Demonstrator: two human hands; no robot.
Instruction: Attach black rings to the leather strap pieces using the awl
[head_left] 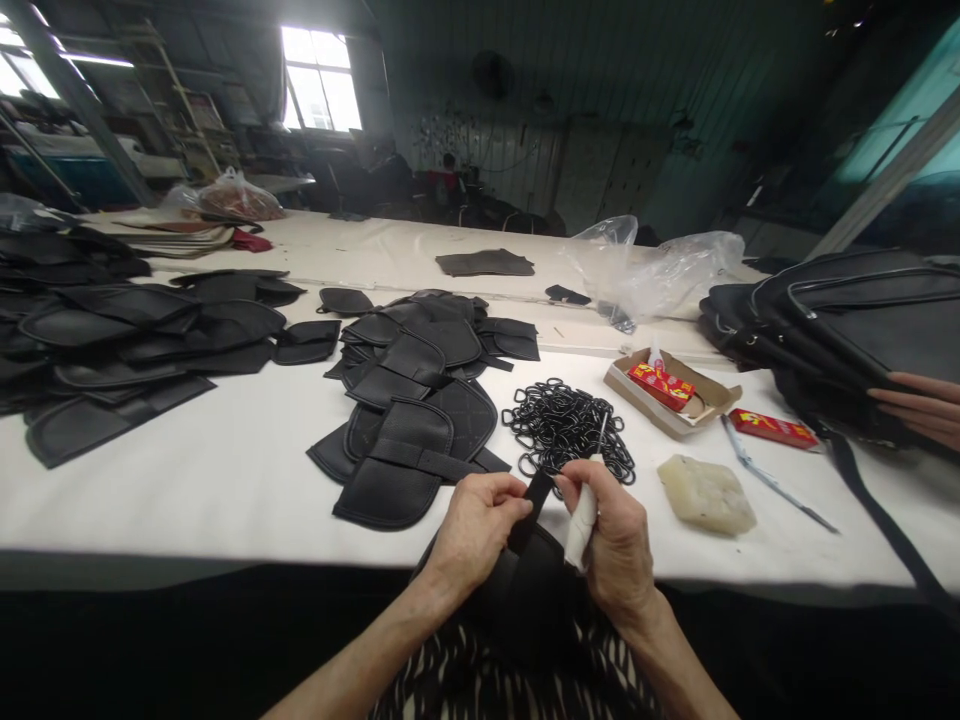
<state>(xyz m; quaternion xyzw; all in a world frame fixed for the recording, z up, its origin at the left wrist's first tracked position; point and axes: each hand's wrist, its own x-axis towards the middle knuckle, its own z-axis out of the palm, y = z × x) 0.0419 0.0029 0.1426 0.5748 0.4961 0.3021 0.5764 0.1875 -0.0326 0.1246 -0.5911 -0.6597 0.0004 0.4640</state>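
Note:
My left hand (480,525) pinches the narrow strap (534,508) of a black leather-like piece (525,590) resting at my lap. In my right hand (619,540) is an awl (582,528) with a pale wrapped handle, its thin metal shaft pointing up and away. The thumb and forefinger of that hand also meet at the strap's far end; whether they pinch it or a ring there, I cannot tell. Just beyond lies a heap of black metal D-rings (562,420). Similar black stitched pieces (409,445) are piled left of the rings.
A bigger pile of black pieces (135,330) covers the table's left. Rightward are a cardboard tray (679,425), a red box (772,428), a yellowish block (706,495) and a thin tool (780,485). Another person's hand (919,408) touches a black bag (862,310). Plastic bags (675,270) lie behind.

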